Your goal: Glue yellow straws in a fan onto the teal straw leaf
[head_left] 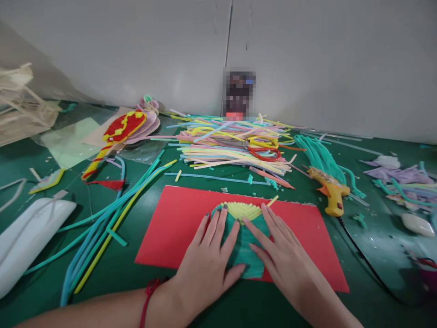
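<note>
On a red sheet of card point(170, 228) lies a flat teal piece point(251, 262), its top covered by yellow strips point(244, 210) laid in a V pattern. My left hand point(211, 250) lies flat over the piece's left side, fingers spread, fingertips near the yellow strips. From the other side my right hand point(283, 246) rests on it, fingers stretched out, the index fingertip at the bottom of the V. One yellow strip end point(273, 201) sticks out past the right fingertips. Neither hand grips anything; part of the teal piece is hidden beneath them.
Behind the card is a pile of coloured strips point(218, 155) with red-handled scissors point(264, 154). A yellow glue gun point(329, 191) with a black cord lies right, beside teal strips point(317, 152). Long strips point(112, 218), a white object point(30, 246) and a red decorated fan shape point(124, 126) lie left.
</note>
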`<state>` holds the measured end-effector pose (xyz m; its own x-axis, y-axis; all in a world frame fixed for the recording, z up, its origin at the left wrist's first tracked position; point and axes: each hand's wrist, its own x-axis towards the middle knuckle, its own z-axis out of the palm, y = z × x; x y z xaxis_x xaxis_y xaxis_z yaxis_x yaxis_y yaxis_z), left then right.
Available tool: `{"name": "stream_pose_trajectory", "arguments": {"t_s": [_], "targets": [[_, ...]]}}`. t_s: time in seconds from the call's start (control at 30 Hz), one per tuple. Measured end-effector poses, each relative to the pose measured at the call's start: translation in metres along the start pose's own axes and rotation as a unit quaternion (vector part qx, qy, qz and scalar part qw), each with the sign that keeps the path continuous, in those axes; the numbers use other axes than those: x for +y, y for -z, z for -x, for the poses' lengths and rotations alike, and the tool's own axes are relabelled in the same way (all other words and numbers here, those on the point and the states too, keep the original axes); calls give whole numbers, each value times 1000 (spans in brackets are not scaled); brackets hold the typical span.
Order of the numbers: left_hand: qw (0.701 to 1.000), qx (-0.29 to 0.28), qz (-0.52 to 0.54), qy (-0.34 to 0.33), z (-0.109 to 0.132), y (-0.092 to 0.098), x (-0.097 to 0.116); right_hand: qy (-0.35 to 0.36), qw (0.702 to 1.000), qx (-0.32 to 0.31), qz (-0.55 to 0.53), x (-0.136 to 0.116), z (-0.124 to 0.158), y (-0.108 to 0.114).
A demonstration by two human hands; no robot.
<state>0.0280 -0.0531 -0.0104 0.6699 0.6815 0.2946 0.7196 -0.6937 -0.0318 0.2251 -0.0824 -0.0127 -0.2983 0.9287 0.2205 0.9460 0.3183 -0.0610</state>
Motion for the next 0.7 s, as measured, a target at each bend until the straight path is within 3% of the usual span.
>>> {"name": "stream_pose_trajectory", "arguments": {"t_s": [0.4,0.7], "targets": [[1000,4,14,23,-1,2,0,-6,1000,-12,-8,1,0,1],[994,-24,97,44,-7,5,-10,-9,1000,-17,-23,3,2,1]]}}
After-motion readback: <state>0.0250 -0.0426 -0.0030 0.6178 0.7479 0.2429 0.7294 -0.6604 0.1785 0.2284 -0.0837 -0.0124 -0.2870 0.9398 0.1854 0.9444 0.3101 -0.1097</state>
